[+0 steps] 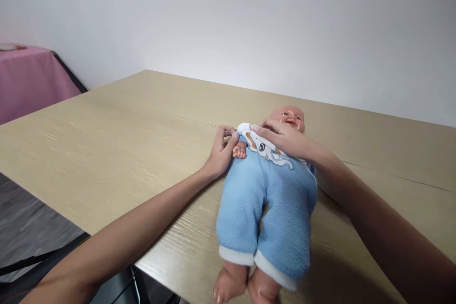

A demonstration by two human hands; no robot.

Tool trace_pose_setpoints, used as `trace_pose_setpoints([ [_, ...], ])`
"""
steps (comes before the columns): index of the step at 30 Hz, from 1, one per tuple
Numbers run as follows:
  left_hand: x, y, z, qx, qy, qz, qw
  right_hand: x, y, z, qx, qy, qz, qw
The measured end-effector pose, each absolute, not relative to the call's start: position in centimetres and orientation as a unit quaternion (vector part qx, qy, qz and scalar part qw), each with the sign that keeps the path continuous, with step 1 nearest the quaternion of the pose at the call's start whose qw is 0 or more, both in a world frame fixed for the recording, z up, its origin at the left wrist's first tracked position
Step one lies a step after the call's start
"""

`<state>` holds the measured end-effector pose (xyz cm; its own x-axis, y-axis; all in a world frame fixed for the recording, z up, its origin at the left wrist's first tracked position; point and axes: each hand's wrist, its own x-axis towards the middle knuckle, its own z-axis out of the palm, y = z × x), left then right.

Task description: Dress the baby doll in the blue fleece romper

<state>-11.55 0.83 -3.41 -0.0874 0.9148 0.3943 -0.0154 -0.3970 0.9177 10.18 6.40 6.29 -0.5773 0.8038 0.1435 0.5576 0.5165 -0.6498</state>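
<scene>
Blue outfit [285, 194] is covering doll [295, 115]; L hand [221, 154] is curling, touching sleeve [242, 138]; R hand [287, 139] is lying on chest; can't tell grips/what's left from here.

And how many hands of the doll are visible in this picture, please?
1: the doll's hand, beside the person's left hand. Another may be hidden behind the person's right forearm.

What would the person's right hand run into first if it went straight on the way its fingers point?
The right hand points leftward across the doll, so first would probably come the white fabric near its shoulder, then perhaps the left hand; depth is hard to judge.
</scene>
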Motion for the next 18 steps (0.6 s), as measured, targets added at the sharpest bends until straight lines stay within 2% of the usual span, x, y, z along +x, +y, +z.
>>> trace_pose_setpoints([
  [2, -11.5, 1.2, -3.6, 0.552, 0.386, 0.622, 0.399, 10.8, 6.0, 6.0, -0.390, -0.857, 0.288, 0.172],
  [4, -11.4, 1.7, -4.0, 0.516, 0.374, 0.625, 0.450, 11.2, 6.1, 5.3, -0.370, -0.864, 0.302, 0.159],
  [7, -11.5, 2.5, -4.5, 0.459, 0.373, 0.613, 0.525, 11.4, 6.5, 4.2, -0.349, -0.833, 0.377, 0.205],
  [13, -12.4, 2.7, -4.7, 0.488, 0.419, 0.559, 0.523, 12.1, 6.7, 3.0, -0.338, -0.704, 0.559, 0.278],
  [18, -12.2, 2.9, -4.5, 0.423, 0.383, 0.575, 0.585, 12.1, 6.8, 2.6, -0.311, -0.664, 0.606, 0.308],
])
